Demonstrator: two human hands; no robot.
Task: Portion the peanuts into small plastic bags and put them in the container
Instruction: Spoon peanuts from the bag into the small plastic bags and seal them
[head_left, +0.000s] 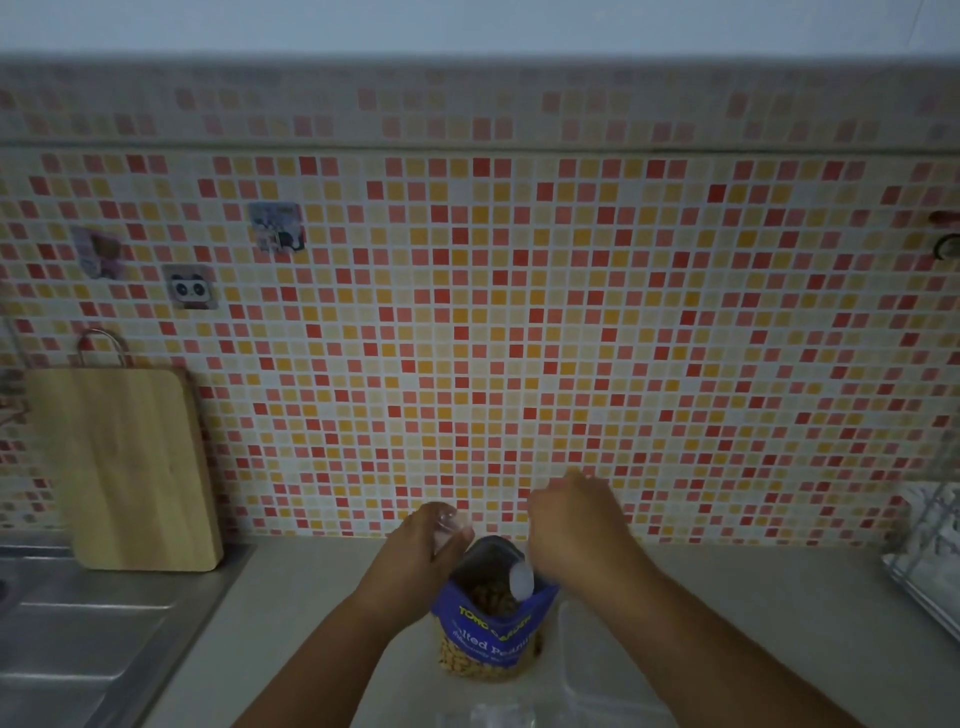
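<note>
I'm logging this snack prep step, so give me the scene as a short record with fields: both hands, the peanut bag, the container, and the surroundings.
left hand: holds a small clear plastic bag beside the mouth of the peanut bag
right hand: holds a white spoon, its bowl at the bag's open mouth
peanut bag: blue, upright on the counter, open, peanuts visible inside
container: clear, on the counter right of the peanut bag
surroundings: wooden cutting board leaning on the tiled wall, steel sink at left, dish rack at right

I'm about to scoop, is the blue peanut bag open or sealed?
Open. The blue peanut bag stands upright, top spread, peanuts visible inside, white spoon at its mouth.
</note>
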